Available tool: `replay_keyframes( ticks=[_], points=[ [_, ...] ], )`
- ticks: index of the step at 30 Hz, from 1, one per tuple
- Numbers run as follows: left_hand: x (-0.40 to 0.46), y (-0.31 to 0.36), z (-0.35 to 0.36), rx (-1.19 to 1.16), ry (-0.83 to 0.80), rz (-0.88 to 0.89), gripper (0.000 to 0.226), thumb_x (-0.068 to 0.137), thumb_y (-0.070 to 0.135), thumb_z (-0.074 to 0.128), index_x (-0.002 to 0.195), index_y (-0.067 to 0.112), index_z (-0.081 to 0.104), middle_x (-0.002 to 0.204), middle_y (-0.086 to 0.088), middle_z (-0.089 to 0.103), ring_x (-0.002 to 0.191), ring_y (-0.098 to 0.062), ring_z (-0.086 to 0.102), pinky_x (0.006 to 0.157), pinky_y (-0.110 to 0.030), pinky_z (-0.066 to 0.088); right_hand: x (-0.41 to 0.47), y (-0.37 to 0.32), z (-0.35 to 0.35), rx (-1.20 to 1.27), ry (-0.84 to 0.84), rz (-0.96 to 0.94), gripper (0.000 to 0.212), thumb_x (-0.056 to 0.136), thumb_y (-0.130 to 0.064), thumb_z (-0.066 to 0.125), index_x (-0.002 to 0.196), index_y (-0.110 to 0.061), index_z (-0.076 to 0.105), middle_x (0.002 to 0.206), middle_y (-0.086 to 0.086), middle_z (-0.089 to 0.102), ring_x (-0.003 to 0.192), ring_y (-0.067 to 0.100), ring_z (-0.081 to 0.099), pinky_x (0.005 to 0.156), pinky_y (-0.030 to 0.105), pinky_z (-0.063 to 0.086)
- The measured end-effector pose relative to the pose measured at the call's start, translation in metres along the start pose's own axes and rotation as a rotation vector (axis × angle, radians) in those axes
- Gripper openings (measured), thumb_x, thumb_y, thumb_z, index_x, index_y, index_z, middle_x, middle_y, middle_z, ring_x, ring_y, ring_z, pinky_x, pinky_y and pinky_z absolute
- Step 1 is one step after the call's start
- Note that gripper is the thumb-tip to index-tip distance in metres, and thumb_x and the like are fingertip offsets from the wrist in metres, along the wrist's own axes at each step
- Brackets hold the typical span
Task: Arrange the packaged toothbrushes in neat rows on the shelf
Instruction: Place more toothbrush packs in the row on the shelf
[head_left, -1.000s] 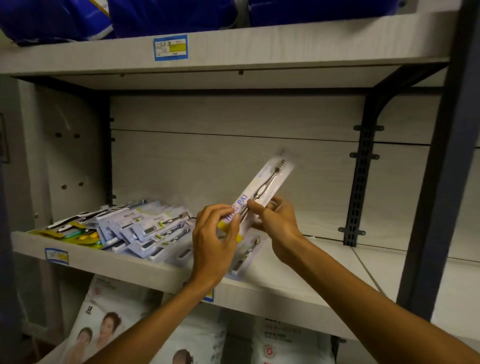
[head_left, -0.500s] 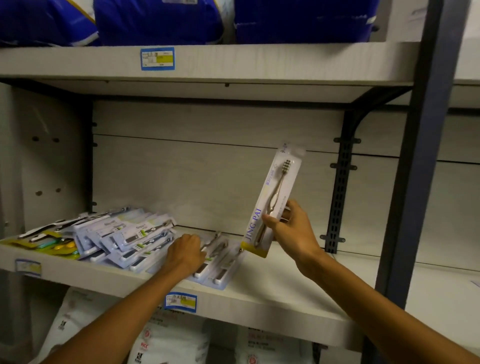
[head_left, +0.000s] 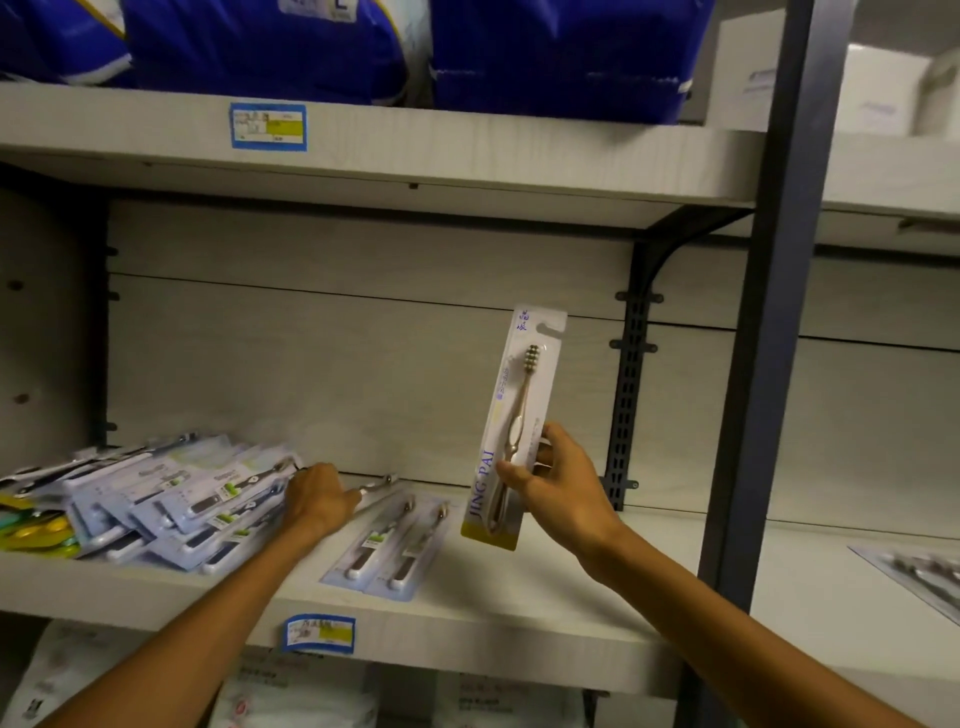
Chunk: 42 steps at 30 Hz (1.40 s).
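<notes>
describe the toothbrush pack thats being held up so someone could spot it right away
Look at the middle shelf, in front of its pale back panel. To the right of the heaped packs, the right hand grips one toothbrush pack by its lower part. It alone stands upright in the air, a long white card with a beige brush and a yellow bottom band, while the others lie flat.

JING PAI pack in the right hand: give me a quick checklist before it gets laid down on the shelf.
1. Grip of right hand on JING PAI pack: ok, pinched at its lower half.
2. Pack clear of the shelf: ok, held upright above it.
3. Bare space right of the twin pack: ok.
4. Left hand out of the way: ok, at the heap of packs.
5. Heap in neat rows: not ok, overlapping and skewed.
6. Left hand's grip: cannot tell.
</notes>
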<state>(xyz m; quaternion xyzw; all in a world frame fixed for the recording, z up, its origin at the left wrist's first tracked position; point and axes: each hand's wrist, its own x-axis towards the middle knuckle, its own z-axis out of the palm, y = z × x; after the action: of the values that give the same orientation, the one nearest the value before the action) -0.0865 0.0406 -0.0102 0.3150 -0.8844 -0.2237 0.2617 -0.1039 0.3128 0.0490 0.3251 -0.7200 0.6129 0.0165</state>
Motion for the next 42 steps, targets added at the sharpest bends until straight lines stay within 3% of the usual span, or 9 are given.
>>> replay_keyframes(
  ticks=[6,15,19,24,29,31,35,38,42],
  points=[
    [0.01,-0.009,-0.003,-0.069,-0.013,-0.007,0.031,0.087,0.026,0.064,0.093,-0.004,0.063,0.1,-0.022,0.066,0.094,-0.036,0.061,0.076,-0.037,0.048,-0.003,-0.001,0.0,-0.023,0.008,0.017,0.038,0.09,-0.01,0.062,0.122,-0.021,0.046,0.115,-0.002,0.058,0.106,0.018,0.06,0.086,0.042,0.055],
    [0.007,-0.009,-0.014,-0.074,-0.024,0.028,0.029,0.089,0.023,0.061,0.092,-0.005,0.063,0.101,-0.025,0.065,0.097,-0.038,0.06,0.079,-0.038,0.048,-0.005,0.005,-0.001,-0.038,-0.01,0.02,0.037,0.09,-0.011,0.062,0.118,-0.027,0.045,0.11,-0.006,0.058,0.103,0.018,0.061,0.081,0.038,0.057],
    [0.005,-0.016,-0.033,-0.202,-0.001,-0.002,0.021,0.087,0.022,0.064,0.091,0.002,0.06,0.099,-0.021,0.064,0.097,-0.036,0.059,0.078,-0.037,0.046,-0.005,0.006,-0.002,-0.035,-0.006,0.018,0.037,0.09,-0.011,0.061,0.119,-0.026,0.044,0.106,-0.007,0.057,0.098,0.016,0.061,0.071,0.03,0.057],
    [-0.008,-0.016,-0.056,-0.491,0.063,0.036,0.021,0.083,0.014,0.069,0.099,0.004,0.059,0.102,-0.013,0.062,0.087,-0.027,0.059,0.07,-0.03,0.044,-0.005,0.002,-0.004,-0.035,-0.013,0.008,0.036,0.089,-0.011,0.062,0.117,-0.026,0.045,0.104,-0.008,0.058,0.095,0.016,0.062,0.076,0.035,0.057],
    [-0.059,0.013,-0.077,-0.86,0.039,0.181,0.046,0.086,0.006,0.066,0.126,0.012,0.044,0.109,-0.004,0.056,0.08,-0.008,0.057,0.057,-0.019,0.052,-0.013,-0.009,-0.017,-0.013,-0.023,-0.03,0.039,0.089,-0.01,0.062,0.118,-0.03,0.043,0.103,-0.01,0.057,0.094,0.015,0.061,0.078,0.037,0.057],
    [-0.08,0.03,-0.085,-0.914,0.061,0.251,0.046,0.085,0.003,0.065,0.124,0.017,0.045,0.102,0.002,0.059,0.08,-0.008,0.059,0.055,-0.015,0.052,-0.02,-0.014,-0.027,-0.004,-0.035,-0.053,0.041,0.089,-0.01,0.062,0.117,-0.032,0.042,0.102,-0.013,0.056,0.09,0.011,0.061,0.077,0.036,0.056],
    [-0.126,0.069,-0.091,-0.991,0.077,0.386,0.031,0.086,0.003,0.063,0.11,0.019,0.054,0.097,0.001,0.065,0.08,-0.016,0.063,0.058,-0.022,0.056,-0.042,-0.018,-0.058,0.005,-0.05,-0.09,0.041,0.088,-0.011,0.063,0.115,-0.035,0.044,0.104,-0.013,0.059,0.091,0.01,0.063,0.074,0.032,0.057],
    [-0.165,0.108,-0.09,-1.038,0.096,0.449,0.034,0.087,0.004,0.063,0.118,0.013,0.052,0.101,0.0,0.066,0.08,-0.009,0.066,0.06,-0.021,0.056,-0.068,-0.019,-0.09,0.014,-0.068,-0.105,0.04,0.087,-0.012,0.065,0.114,-0.035,0.046,0.109,-0.008,0.062,0.097,0.014,0.064,0.074,0.032,0.058],
    [-0.223,0.162,-0.08,-1.073,0.111,0.505,0.035,0.086,0.007,0.063,0.118,0.014,0.05,0.109,-0.001,0.065,0.095,-0.014,0.067,0.07,-0.026,0.059,-0.112,-0.02,-0.144,0.023,-0.069,-0.104,0.038,0.087,-0.012,0.065,0.116,-0.03,0.048,0.11,-0.007,0.063,0.099,0.016,0.066,0.073,0.031,0.058]
  ],
)
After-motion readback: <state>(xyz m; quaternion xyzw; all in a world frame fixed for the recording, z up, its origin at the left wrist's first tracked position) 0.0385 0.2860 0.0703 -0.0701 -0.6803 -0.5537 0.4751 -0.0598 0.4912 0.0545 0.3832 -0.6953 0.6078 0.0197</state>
